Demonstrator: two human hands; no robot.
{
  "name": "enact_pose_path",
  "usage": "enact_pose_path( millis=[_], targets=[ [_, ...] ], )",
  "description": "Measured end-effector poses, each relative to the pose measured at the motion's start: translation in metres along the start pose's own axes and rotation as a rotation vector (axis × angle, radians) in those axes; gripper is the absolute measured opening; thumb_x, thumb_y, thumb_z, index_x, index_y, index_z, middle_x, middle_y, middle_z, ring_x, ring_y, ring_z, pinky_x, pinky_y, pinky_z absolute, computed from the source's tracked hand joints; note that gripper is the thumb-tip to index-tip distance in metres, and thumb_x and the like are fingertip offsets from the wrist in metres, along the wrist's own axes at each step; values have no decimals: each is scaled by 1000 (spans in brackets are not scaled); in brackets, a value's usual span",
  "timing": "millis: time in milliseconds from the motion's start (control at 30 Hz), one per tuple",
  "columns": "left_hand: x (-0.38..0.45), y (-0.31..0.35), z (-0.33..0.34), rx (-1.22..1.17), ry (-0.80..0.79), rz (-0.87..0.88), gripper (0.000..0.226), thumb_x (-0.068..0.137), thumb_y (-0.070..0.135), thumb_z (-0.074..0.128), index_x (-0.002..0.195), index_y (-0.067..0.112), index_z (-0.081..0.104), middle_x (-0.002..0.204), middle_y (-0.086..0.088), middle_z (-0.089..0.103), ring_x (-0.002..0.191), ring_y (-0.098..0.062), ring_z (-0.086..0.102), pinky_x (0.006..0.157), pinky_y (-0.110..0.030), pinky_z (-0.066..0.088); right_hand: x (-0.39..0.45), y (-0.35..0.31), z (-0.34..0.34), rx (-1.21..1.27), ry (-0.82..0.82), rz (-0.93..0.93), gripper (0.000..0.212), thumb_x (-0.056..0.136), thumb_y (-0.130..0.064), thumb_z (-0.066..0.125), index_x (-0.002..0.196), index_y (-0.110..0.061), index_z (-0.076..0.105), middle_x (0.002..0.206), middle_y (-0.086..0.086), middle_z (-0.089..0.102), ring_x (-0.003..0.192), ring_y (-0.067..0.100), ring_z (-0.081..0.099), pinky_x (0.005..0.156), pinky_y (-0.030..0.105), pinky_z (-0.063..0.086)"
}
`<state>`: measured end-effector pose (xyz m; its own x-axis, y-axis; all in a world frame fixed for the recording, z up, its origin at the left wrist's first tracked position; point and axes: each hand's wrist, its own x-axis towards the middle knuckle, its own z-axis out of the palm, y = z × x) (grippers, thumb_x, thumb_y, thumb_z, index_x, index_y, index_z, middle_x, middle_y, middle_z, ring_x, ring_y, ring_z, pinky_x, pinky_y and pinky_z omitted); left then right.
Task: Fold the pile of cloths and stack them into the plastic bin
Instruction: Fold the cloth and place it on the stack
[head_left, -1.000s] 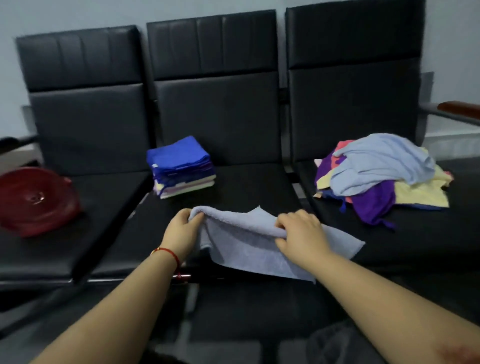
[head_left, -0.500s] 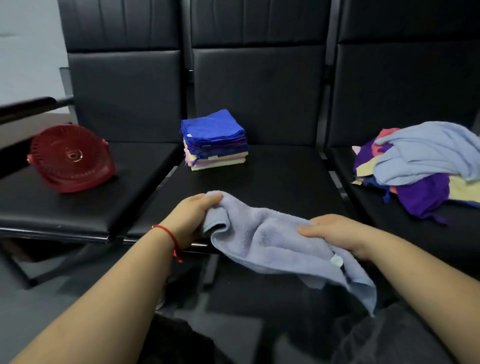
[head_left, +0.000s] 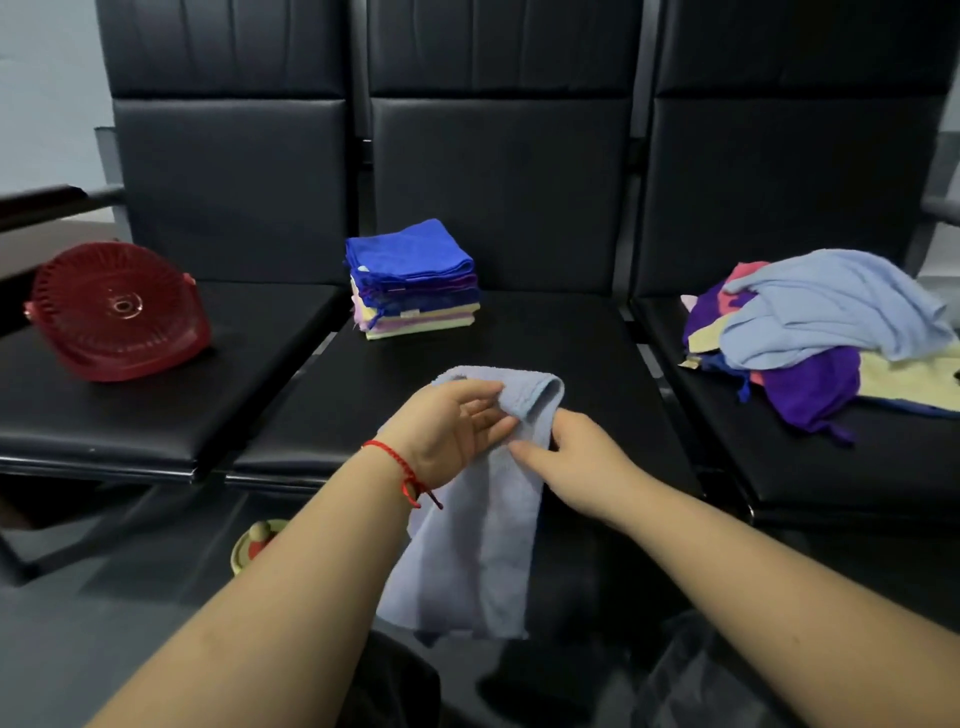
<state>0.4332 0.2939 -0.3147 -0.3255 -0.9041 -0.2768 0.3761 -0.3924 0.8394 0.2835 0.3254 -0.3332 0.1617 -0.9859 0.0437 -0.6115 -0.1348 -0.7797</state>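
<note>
While left hand pinches the pale blue cloth at its fold and right hand grips alongside, the hanging, unsupported length may skew the fold.

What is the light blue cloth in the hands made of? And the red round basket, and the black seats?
Light blue cloth: looks like soft terry or microfibre, matte; its surface is fuzzy and it hangs limp.
Red basket: probably hard plastic; it is glossy, slightly see-through, with thin moulded ribs.
Black seats: seem padded leather or imitation leather; smooth with a dull sheen and stitched panels. Which one, I cannot tell.
</note>
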Motion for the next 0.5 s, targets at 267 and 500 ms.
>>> enact_pose_path(
  millis=[267, 500],
  targets=[
    [1, -15, -11, 1100, 274, 473, 29, 73, 38, 76, 85, 24, 54, 84, 7, 58, 76, -8, 53, 65, -21, 42, -5, 6, -22, 94, -17, 110, 14, 92, -21, 51, 97, -14, 62, 86, 8, 64, 79, 19, 60, 62, 28, 45],
    [-1, -12, -14, 1243, 121, 341, 28, 80, 28, 72, 106, 30, 62, 96, 12, 65, 97, -7, 60, 81, -23, 50, -7, 21, -25, 31, -143, -16, 16, 85, -15, 61, 86, 0, 62, 71, 3, 51, 67, 15, 45, 64, 30, 36]
  ],
)
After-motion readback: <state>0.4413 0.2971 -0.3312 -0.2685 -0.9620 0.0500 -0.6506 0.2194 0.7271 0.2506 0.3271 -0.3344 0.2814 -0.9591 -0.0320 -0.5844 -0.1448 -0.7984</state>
